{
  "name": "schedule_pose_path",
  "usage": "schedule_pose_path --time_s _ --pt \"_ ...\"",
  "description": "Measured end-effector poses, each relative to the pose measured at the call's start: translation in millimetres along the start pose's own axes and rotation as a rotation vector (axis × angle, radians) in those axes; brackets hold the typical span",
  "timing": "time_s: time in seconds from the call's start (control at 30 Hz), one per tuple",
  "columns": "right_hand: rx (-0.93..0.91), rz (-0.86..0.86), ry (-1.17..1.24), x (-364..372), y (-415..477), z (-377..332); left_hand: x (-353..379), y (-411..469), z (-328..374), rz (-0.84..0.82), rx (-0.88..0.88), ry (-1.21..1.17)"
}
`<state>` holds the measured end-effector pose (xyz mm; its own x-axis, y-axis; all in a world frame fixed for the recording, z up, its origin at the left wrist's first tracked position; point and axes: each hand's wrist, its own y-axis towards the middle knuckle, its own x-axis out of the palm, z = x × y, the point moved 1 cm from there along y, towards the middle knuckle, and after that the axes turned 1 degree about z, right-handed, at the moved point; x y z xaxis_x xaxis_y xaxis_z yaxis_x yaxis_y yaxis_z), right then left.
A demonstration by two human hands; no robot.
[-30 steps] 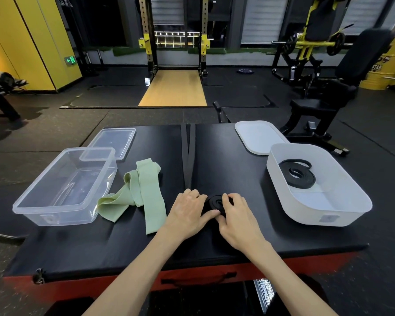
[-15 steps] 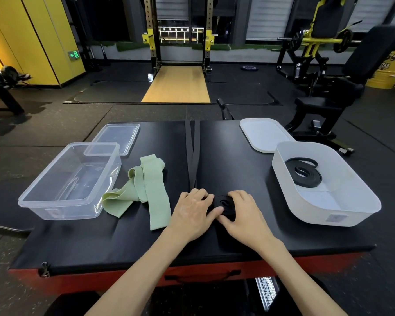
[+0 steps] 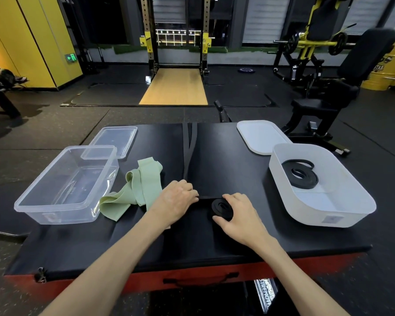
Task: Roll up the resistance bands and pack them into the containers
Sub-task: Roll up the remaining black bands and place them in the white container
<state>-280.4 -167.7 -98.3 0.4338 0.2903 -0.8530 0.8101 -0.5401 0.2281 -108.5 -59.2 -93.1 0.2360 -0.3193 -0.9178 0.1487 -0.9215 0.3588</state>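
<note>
A partly rolled black resistance band (image 3: 222,209) lies on the black padded platform (image 3: 249,179). My right hand (image 3: 240,215) grips the coil between thumb and fingers. Its unrolled tail (image 3: 189,153) runs away toward the platform's far edge. My left hand (image 3: 177,200) rests on the band just left of the coil, fingers curled over it. A loose green band (image 3: 137,190) lies crumpled further left. A clear container (image 3: 55,195) stands empty at the left. A white container (image 3: 351,201) at the right holds a coiled black band (image 3: 300,174).
A clear lid (image 3: 114,140) lies behind the clear container and a white lid (image 3: 260,135) behind the white one. The platform has a red front edge (image 3: 192,279) with a handle. Gym machines and a bench (image 3: 328,94) stand at the back right.
The coil has grown and shifted right with my right hand. My two hands, close together before, have moved apart. The view tilted slightly.
</note>
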Motion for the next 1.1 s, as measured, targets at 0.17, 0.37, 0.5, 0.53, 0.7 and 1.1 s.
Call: schedule_pose_path --time_s 0.17,0.37,0.5,0.53,0.7,1.1 --pt "0.030 0.024 0.008 3 0 -3 -7 -1 5 -0.021 0.042 0.058" --pt "0.070 0.061 -0.004 3 4 -7 -13 -9 23 -0.045 0.018 0.117" --pt "0.095 0.080 -0.039 2 6 -7 -16 -9 46 -0.058 -0.059 0.042" --pt "0.100 0.077 -0.040 2 5 -6 -14 -10 48 -0.071 -0.098 -0.005" --pt "0.115 0.067 -0.048 1 1 -2 -13 -11 40 -0.104 -0.094 -0.142" --pt "0.196 0.123 -0.096 2 -4 -11 3 -21 39 0.106 -0.046 -0.079"
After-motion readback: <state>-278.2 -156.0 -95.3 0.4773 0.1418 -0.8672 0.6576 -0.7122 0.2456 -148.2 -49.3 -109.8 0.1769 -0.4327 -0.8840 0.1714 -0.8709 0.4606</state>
